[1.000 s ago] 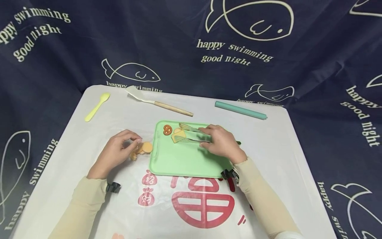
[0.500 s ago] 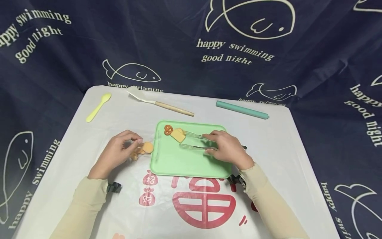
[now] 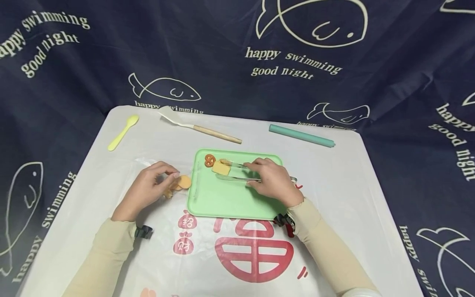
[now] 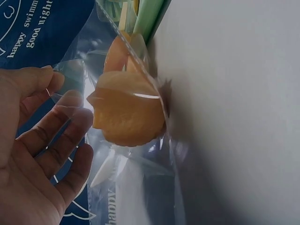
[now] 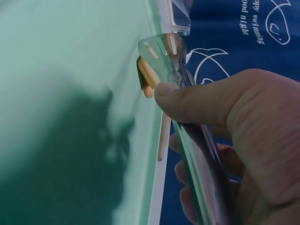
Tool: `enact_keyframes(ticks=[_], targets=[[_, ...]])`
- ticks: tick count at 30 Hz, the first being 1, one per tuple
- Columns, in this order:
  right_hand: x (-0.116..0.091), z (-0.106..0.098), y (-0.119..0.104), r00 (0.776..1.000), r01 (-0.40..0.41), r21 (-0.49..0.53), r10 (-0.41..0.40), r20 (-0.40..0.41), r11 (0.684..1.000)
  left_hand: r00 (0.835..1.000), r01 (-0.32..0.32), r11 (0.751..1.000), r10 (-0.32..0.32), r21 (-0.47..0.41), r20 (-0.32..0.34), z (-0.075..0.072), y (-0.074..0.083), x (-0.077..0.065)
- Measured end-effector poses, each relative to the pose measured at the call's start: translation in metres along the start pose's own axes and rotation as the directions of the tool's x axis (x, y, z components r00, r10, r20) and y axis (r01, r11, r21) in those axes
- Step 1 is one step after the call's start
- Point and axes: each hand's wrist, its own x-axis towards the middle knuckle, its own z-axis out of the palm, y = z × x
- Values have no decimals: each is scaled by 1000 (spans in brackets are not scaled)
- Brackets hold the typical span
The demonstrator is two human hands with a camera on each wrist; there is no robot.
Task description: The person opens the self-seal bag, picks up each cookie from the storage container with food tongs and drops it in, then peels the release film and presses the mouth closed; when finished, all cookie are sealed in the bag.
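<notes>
My right hand point(image 3: 272, 181) grips metal tongs point(image 5: 199, 164) with slotted ends, thumb on one arm and fingers round the other. The tong arms are spread over a green tray point(image 3: 230, 202), their tips at a yellow bread-slice-shaped piece point(image 3: 221, 168). Close beside that piece lies a brown pretzel point(image 3: 210, 160). Left of the tray, my left hand point(image 3: 150, 189) pinches the edge of a clear plastic bag point(image 4: 154, 164) between thumb and index finger. Inside the bag are a ridged orange-brown pastry-like piece point(image 4: 129, 112) and a round flat biscuit-like piece point(image 3: 184, 182).
Behind the tray lie a yellow spoon point(image 3: 123, 133), a spatula point(image 3: 217, 134) with a wooden handle and a teal stick point(image 3: 301, 135). A printed white sheet covers the table point(image 3: 334, 177). A dark blue fish-print curtain point(image 3: 222, 53) hangs behind.
My right hand drew the tongs rightward, then brought them back left over the bread-slice-shaped piece, whose angle differs slightly. My left hand stays at the bag.
</notes>
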Motion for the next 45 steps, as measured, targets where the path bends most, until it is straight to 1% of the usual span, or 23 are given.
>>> enact_keyframes(ticks=[3,7,11,15,22,27,31,33,35,41,45], targets=[[0,0,-1,999,37,-10,-37,-6,999,1000,-7,1000,7,5,-4,-1,-1,0],[-3,-3,0,998,57,-1,-57,27,998,1000,3,1000,-3,12,-2,-1,0,-1],[-9,-6,0,997,38,18,-40,72,999,1000,20,1000,-20,16,2,-1,1,-1],[-15,-8,1,996,11,28,-13,85,1000,1000,29,1000,-29,13,4,-1,1,-2],[-26,-9,5,994,-9,56,3,112,998,1000,9,1000,-9,16,-1,-1,0,-2],[-32,-11,5,989,-7,95,-7,148,995,1000,-6,1000,6,16,1,-1,0,-1],[-34,-15,3,980,16,141,-44,196,990,1000,5,1000,-5,16,4,-1,0,-1],[-34,-17,3,975,31,158,-65,214,987,1000,9,1000,-9,18,5,-1,1,-1],[-33,-18,3,973,49,160,-83,215,986,1000,10,1000,-10,17,6,0,1,-1],[-21,-14,7,981,112,102,-126,150,988,1000,7,1000,-7,15,5,0,0,-1],[-10,-12,11,975,151,92,-164,149,984,1000,-4,1000,4,13,8,0,1,0]])
